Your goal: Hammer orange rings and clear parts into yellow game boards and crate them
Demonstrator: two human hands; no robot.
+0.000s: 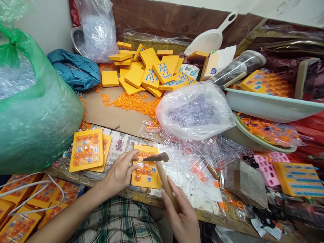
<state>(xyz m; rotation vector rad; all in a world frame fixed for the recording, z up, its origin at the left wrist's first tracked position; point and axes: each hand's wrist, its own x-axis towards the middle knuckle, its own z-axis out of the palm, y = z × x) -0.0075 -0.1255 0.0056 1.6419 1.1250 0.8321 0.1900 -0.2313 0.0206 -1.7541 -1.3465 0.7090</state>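
Note:
My left hand [120, 172] rests with its fingers spread flat on the left edge of a yellow calculator-like panel [146, 167] studded with orange buttons. My right hand [181, 212] is closed round the wooden handle of a small hammer [162, 168], whose metal head sits over the top of that panel. Two more finished yellow panels [87, 149] lie stacked to the left on the wooden board.
A big green plastic bag [35, 111] fills the left. A pile of yellow panels [149, 72] and loose orange buttons [134, 101] lies at the back. A clear bag of plastic parts [194, 111] sits in the middle, basins [268, 104] at right.

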